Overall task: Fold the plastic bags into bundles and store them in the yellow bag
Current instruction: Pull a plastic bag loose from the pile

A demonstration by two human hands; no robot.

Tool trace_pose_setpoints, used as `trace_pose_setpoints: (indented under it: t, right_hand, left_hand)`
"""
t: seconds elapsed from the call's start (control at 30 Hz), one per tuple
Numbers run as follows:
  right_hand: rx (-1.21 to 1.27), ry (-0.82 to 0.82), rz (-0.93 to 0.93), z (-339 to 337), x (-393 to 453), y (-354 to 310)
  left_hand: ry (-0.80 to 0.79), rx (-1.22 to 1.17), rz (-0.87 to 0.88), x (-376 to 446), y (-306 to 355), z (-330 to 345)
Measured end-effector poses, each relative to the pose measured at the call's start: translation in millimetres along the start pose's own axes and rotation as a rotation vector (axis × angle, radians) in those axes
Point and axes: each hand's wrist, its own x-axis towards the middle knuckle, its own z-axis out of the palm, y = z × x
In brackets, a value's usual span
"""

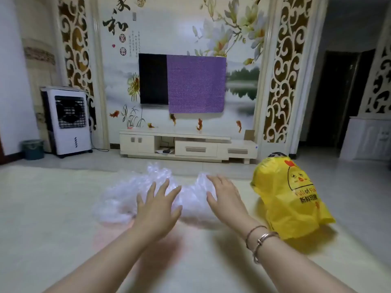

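Head view, looking forward and down across a pale floor (53,208) toward a far wall.

At the centre of the frame, a loose heap of clear plastic bags (156,187) is spread on the floor, crumpled and not yet folded. Two bare forearms are stretched in from the bottom edge toward it. The left hand (157,206) is held just left of centre, its fingers straight and fanned apart, laid over the near side of the heap; nothing is gripped. The right hand (224,195) is placed just right of centre, fingers straight and close together, resting on or just above the heap's right part; real contact cannot be made out. Both palms are turned down, probably so that the heap can be flattened or gathered before a first bag is picked out. Bracelets (261,240) are worn on the right wrist.

The yellow bag (292,199) is stood at right of centre, just beside the heap and near the right hand, likely kept there so bundles can be dropped in with a short reach. Its mouth is not clearly seen.

In the upper half, a television (152,79) half draped with a purple cloth (196,83) is mounted above a low cabinet (186,146); a white air cooler (67,121) is set at the left.
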Motion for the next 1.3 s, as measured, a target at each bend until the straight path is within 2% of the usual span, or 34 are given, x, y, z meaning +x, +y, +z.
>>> trace_pose_setpoints:
  t: [0.13, 0.2, 0.27, 0.37, 0.43, 0.53, 0.63, 0.8, 0.87, 0.93, 0.97, 1.03, 1.1, 1.17, 1.3]
  right_hand:
    - [-0.024, -0.044, 0.020, 24, 14, 7]
    - [0.025, 0.060, -0.072, 35, 4, 5]
    - [0.098, 0.250, -0.145, 35, -14, -1]
    - [0.246, 0.338, -0.126, 25, -38, -2]
    - [0.393, 0.330, -0.065, 12, -55, -6]
    - [0.671, 0.261, 0.017, -5, -76, -10]
    - [0.830, 0.189, 0.076, -16, -92, -6]
    - [1.174, 0.081, 0.073, -16, -94, 6]
    - [1.386, -0.019, 0.113, -17, -91, 8]
    - [1.536, -0.036, 0.216, -21, -89, 7]
    - [1.513, 0.002, 0.261, -21, -89, 8]
    - [1.251, 0.081, 0.347, -16, -86, 11]
    - [1.044, 0.030, 0.385, -11, -88, 10]
    - [1.061, -0.085, 0.390, -7, -91, 10]
    - [1.173, -0.221, 0.337, -10, -97, 7]
  left_hand:
    - [-0.134, 0.048, -0.032, 10, -13, 32]
    - [-0.127, 0.108, -0.023, 9, -17, 44]
    - [-0.024, 0.074, -0.036, 7, -16, 48]
    - [0.146, -0.085, -0.026, -6, -3, 48]
    - [0.216, -0.222, 0.037, -18, 7, 48]
    - [0.248, -0.551, 0.072, -38, 26, 45]
    - [0.199, -0.879, -0.034, -48, 45, 44]
    - [0.005, -1.345, -0.210, -42, 63, 42]
    - [-0.003, -1.479, -0.225, -42, 63, 40]
    - [0.025, -1.538, -0.227, -43, 58, 37]
    - [0.037, -1.566, -0.226, -44, 56, 34]
    - [0.004, -1.655, -0.212, -46, 53, 30]
    - [-0.089, -1.745, -0.174, -50, 56, 27]
    - [-0.137, -1.769, -0.140, -55, 59, 28]
    - [-0.085, -1.673, -0.161, -60, 58, 38]
